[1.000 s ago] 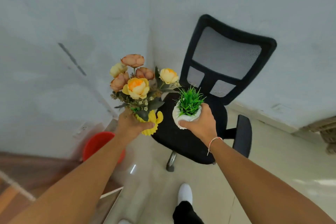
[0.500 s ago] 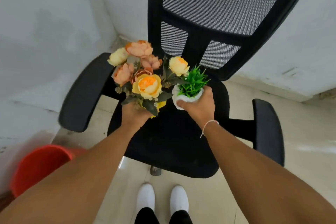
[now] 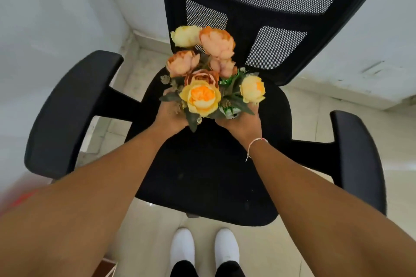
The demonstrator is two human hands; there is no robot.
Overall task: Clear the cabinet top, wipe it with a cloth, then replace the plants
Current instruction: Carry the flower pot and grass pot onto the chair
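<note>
1. Your left hand (image 3: 172,117) is wrapped around the base of the bunch of artificial yellow and peach fabric flowers (image 3: 203,78), whose pot is hidden under the blooms
2. Your right hand (image 3: 242,122) grips the small white pot of green plastic grass (image 3: 229,111), mostly hidden behind the flowers
3. You hold both plants side by side, touching, low over the seat of the black mesh-backed office chair (image 3: 207,164); whether they rest on it yet cannot be told
4. Both plants look light, but the flower bunch is top-heavy and soft, so hold it at the pot, never by the blooms
5. The white pot seems hard, smooth and breakable; keep your fingers around its wall
6. The padded seat may let them tip
</note>
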